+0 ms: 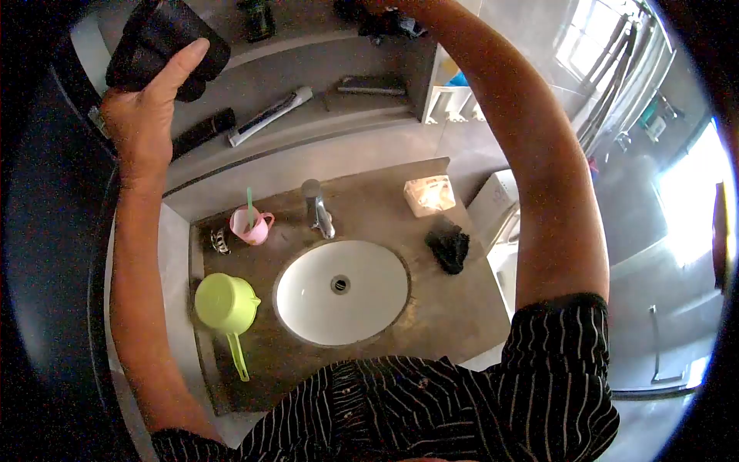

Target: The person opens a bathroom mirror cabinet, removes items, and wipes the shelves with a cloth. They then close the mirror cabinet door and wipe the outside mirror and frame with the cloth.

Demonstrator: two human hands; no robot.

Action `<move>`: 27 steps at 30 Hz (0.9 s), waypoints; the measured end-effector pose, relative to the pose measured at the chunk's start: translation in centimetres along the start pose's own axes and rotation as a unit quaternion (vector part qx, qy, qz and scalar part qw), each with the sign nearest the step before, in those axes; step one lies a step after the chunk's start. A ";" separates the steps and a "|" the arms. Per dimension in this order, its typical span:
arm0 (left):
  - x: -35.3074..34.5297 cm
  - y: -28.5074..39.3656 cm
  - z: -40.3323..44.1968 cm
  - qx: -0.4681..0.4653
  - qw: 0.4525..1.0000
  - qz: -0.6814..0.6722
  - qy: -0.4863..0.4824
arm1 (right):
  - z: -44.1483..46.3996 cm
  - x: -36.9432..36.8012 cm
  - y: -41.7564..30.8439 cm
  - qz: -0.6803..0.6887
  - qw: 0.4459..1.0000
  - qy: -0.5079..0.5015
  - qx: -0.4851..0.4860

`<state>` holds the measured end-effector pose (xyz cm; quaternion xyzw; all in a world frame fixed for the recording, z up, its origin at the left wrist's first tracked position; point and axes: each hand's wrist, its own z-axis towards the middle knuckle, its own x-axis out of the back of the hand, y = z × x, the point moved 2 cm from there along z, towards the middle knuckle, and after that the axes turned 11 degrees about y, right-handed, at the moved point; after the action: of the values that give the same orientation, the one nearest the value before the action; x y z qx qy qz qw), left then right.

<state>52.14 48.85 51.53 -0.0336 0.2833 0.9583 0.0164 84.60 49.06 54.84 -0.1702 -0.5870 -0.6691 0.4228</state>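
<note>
My left hand (150,115) is closed around a dark container-like object (165,50) at the upper left, its thumb across the front. Raised toward the top edge, my right hand (392,4) is mostly cut off, beside a dark crumpled item (385,25) on the upper shelf; its fingers cannot be made out. On the lower shelf (331,119) lie a white and dark tube (269,115), a black cylindrical item (204,132) and a dark flat box (371,85). A dark green jar (255,19) stands on the upper shelf between my hands.
Below is a brown counter (462,308) with a white sink (342,316) and faucet (317,209). Around them are a pink cup (250,225), a green dipper (225,300), a tissue pack (429,195) and a black cloth-like item (448,246). A window (589,35) is at right.
</note>
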 end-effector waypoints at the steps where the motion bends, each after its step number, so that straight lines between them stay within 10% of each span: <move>1: -0.1 -0.1 0.0 -0.005 1.000 -0.008 0.000 | 0.4 -0.8 1.0 -0.009 1.000 0.008 -0.001; 13: -6.1 0.7 0.9 0.064 0.997 -0.033 -0.013 | -8.5 2.5 -6.0 0.116 0.909 0.278 -0.290; 19: -11.7 0.5 1.9 0.062 0.982 -0.148 -0.097 | -22.5 3.3 -18.2 0.533 0.802 0.140 -0.233; 27: -21.4 -1.6 1.6 0.185 0.964 -0.104 -0.158 | -35.3 -0.1 -25.7 0.700 0.651 0.073 -0.285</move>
<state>73.52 50.76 53.61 0.0923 0.4448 0.8752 0.1664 74.46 15.10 29.36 -0.5935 -0.0413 -0.3194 0.7376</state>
